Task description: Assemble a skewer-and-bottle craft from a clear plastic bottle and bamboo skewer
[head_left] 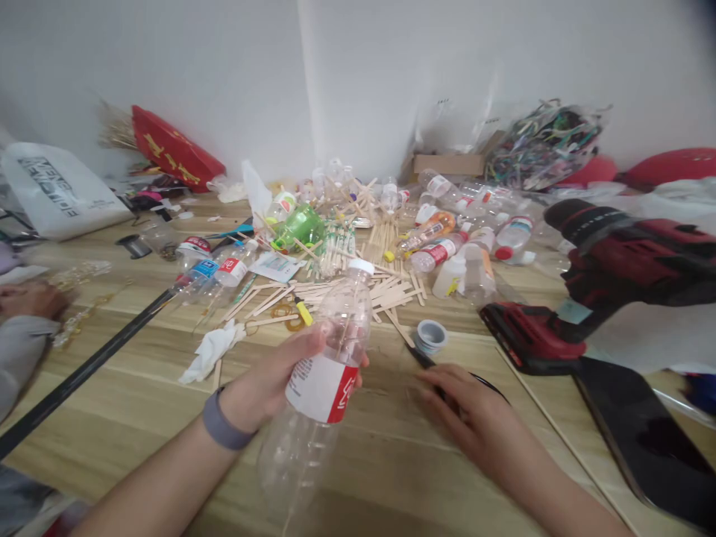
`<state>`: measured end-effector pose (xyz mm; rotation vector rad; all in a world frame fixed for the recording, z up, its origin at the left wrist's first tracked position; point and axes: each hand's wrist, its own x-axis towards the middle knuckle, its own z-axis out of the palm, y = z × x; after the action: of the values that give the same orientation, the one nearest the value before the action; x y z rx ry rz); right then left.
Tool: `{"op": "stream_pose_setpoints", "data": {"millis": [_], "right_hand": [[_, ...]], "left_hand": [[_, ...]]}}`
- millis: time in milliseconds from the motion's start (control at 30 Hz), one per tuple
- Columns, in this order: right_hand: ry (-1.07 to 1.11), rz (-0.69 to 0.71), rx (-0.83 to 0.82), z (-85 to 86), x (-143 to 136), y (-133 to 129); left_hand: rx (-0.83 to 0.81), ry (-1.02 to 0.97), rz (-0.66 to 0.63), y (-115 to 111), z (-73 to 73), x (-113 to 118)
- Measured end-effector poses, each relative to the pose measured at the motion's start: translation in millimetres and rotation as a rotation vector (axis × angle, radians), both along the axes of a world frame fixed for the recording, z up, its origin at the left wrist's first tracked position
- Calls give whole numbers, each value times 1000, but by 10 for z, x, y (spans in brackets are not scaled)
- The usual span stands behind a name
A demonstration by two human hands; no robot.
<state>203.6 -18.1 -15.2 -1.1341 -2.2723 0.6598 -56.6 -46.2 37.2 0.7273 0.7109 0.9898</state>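
Observation:
My left hand (305, 365) is wrapped round the middle of a clear plastic bottle (313, 388) with a red and white label. The bottle tilts, its white cap (361, 266) pointing away from me and its base towards me. To the right, my right hand (467, 406) has its fingers closed round a slim black-handled tool (424, 359); a thin dark cord shows beside the hand. The tool's kind is hard to make out. Just beyond it stands a small grey-white round cup (431, 337). Wooden sticks (391, 292) lie scattered behind the bottle.
A red and black cordless drill (604, 276) stands at the right, beside a dark phone (643, 440). Several plastic bottles (441, 250) lie further back. A long black strip (83, 373) crosses the left side, near another person's hand (33, 298). A crumpled tissue (212, 350) lies left.

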Motion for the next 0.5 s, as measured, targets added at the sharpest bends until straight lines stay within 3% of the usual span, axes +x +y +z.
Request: {"op": "stream_pose_setpoints", "data": {"millis": [133, 267, 500], "right_hand": [[102, -4, -43, 236, -178, -83], [281, 143, -342, 451, -410, -137], [443, 108, -548, 364, -586, -138]], "left_hand": [[13, 36, -25, -6, 10, 100], [82, 74, -6, -15, 22, 179], [107, 142, 32, -25, -79, 143]]}}
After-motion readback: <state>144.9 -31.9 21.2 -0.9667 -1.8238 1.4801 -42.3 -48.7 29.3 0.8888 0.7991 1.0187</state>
